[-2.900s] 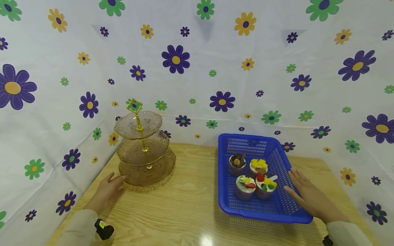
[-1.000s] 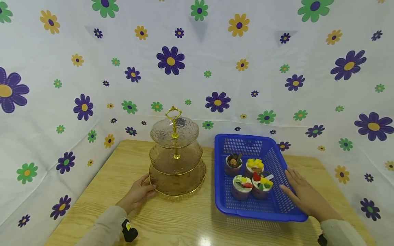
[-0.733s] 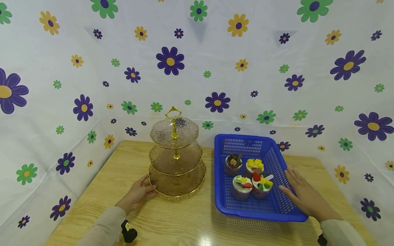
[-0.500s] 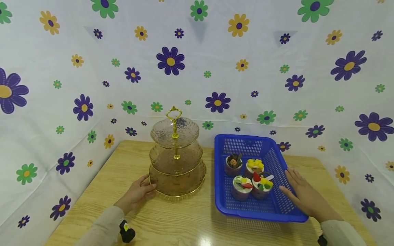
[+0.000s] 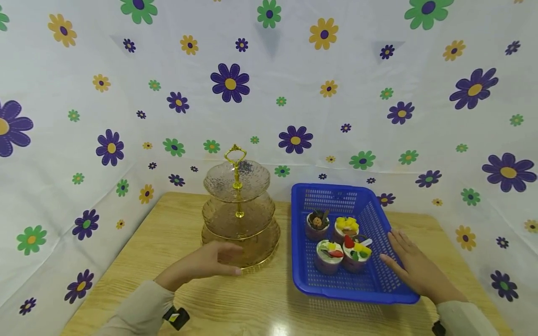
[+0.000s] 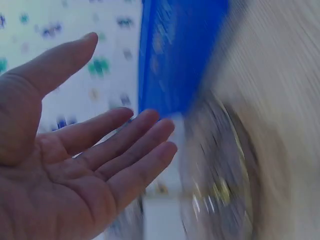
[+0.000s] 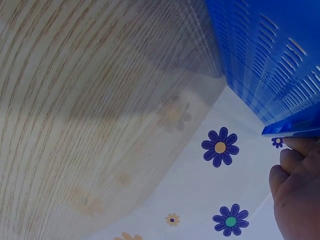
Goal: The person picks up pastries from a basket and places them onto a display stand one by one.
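Note:
In the head view, a three-tier cake stand (image 5: 239,219) with gold-edged clear plates and a gold handle stands left of centre. My left hand (image 5: 203,265) is in front of its lowest plate, fingers extended and thumb apart, holding nothing. The left wrist view shows that palm (image 6: 65,190) bare, with the stand blurred beyond it. My right hand (image 5: 416,268) rests on the right rim of a blue plastic basket (image 5: 299,270), its fingers lying along the edge and its thumb on the inner side. Several dessert cups (image 5: 329,262) with fruit or chocolate toppings sit inside the basket.
A wooden table (image 5: 244,308) carries the stand and basket, which sit side by side with a narrow gap. White cloth (image 5: 269,112) printed with flowers encloses the table's back and sides.
The cake stand has shifted right, nearer the basket, with my left hand at its lowest plate. That hand has since let go and moved right, in front of it. The right hand stays put.

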Demonstrator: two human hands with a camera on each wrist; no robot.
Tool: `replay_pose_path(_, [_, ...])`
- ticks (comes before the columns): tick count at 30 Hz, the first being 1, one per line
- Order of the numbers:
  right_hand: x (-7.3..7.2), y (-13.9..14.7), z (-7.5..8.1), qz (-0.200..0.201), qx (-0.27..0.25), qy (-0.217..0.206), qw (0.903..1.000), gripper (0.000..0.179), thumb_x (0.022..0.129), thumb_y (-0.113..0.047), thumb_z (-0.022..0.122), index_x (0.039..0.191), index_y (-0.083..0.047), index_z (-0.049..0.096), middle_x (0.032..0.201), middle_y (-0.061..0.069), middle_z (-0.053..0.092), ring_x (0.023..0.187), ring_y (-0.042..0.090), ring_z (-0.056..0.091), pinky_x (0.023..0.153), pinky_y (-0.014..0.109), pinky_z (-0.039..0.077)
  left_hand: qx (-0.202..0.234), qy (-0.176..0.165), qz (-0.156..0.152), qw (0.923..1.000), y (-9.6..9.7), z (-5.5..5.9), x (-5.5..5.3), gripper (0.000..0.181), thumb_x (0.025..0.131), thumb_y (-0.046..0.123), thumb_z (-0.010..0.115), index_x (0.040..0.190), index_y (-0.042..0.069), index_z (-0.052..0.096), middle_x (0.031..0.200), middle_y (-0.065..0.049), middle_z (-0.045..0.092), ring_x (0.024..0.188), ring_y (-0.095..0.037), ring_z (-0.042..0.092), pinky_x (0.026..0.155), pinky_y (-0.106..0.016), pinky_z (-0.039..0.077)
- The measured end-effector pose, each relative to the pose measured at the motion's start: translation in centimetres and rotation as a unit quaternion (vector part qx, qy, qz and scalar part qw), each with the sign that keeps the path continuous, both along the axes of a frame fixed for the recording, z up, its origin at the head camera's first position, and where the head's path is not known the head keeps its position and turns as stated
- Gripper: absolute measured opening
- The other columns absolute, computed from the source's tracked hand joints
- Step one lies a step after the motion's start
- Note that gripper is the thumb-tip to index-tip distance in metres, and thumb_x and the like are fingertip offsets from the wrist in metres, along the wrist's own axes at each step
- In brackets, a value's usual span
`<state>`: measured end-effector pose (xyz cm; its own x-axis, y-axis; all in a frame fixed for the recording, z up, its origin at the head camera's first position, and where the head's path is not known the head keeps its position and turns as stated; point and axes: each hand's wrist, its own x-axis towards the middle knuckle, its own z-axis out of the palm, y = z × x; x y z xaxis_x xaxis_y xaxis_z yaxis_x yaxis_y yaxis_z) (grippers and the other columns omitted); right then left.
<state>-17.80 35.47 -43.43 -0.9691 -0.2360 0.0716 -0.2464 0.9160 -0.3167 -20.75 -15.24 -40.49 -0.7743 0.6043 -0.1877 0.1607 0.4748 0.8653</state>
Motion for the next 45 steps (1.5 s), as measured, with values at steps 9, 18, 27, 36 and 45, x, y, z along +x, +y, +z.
replay_pose_path(9, [-0.1, 0.0, 0.0, 0.001, -0.001, 0.004, 1.0, 0.074, 0.101, -0.043, 0.041, 0.147, 0.01, 0.019, 0.153, 0.033, 0.014, 0.142, 0.047, 0.005, 0.114, 0.06, 0.005, 0.059, 0.044, -0.041, 0.9964, 10.7, 1.6, -1.0, 0.068, 0.084, 0.023, 0.076, 0.142, 0.006, 0.044, 0.143, -0.009, 0.048, 0.133, -0.025, 0.043, 0.109, -0.039, 0.036])
replay_pose_path(18, [-0.1, 0.1, -0.3, -0.004, -0.004, 0.002, 1.0, 0.075, 0.101, -0.044, 0.043, 0.148, 0.01, 0.02, 0.153, 0.032, 0.014, 0.143, 0.046, 0.004, 0.11, 0.065, 0.012, -0.008, 0.104, 0.009, 0.9945, 18.8, -0.8, -2.0, 0.082, 0.076, 0.023, 0.083, 0.145, 0.011, 0.041, 0.145, -0.006, 0.045, 0.132, -0.025, 0.044, 0.106, -0.036, 0.04])
replay_pose_path(27, [-0.1, 0.1, -0.5, -0.004, -0.01, 0.0, 0.9999, 0.074, 0.101, -0.044, 0.043, 0.148, 0.009, 0.019, 0.153, 0.032, 0.013, 0.143, 0.046, 0.003, 0.109, 0.066, 0.013, -0.117, 0.123, 0.02, 0.9853, 22.4, -2.2, -2.9, 0.098, 0.069, 0.024, 0.088, 0.148, 0.005, 0.033, 0.147, -0.009, 0.043, 0.134, -0.024, 0.041, 0.106, -0.035, 0.04])
replay_pose_path(36, [-0.3, 0.2, -0.6, -0.005, -0.005, 0.006, 1.0, 0.074, 0.101, -0.044, 0.042, 0.148, 0.008, 0.02, 0.154, 0.031, 0.014, 0.143, 0.045, 0.005, 0.109, 0.066, 0.014, -0.143, 0.143, 0.062, 0.9773, 24.6, -4.3, -3.9, 0.097, 0.056, 0.013, 0.094, 0.137, -0.004, 0.042, 0.126, -0.017, 0.058, 0.117, -0.029, 0.056, 0.094, -0.031, 0.049])
replay_pose_path(45, [0.0, 0.2, -0.4, -0.006, -0.017, 0.005, 0.9998, 0.075, 0.101, -0.044, 0.043, 0.148, 0.009, 0.019, 0.154, 0.031, 0.013, 0.143, 0.046, 0.004, 0.108, 0.067, 0.015, -0.162, 0.187, 0.106, 0.9632, 25.6, -5.7, -4.1, 0.066, 0.053, 0.012, 0.094, 0.106, -0.001, 0.055, 0.096, -0.014, 0.061, 0.092, -0.029, 0.062, 0.081, -0.032, 0.053])
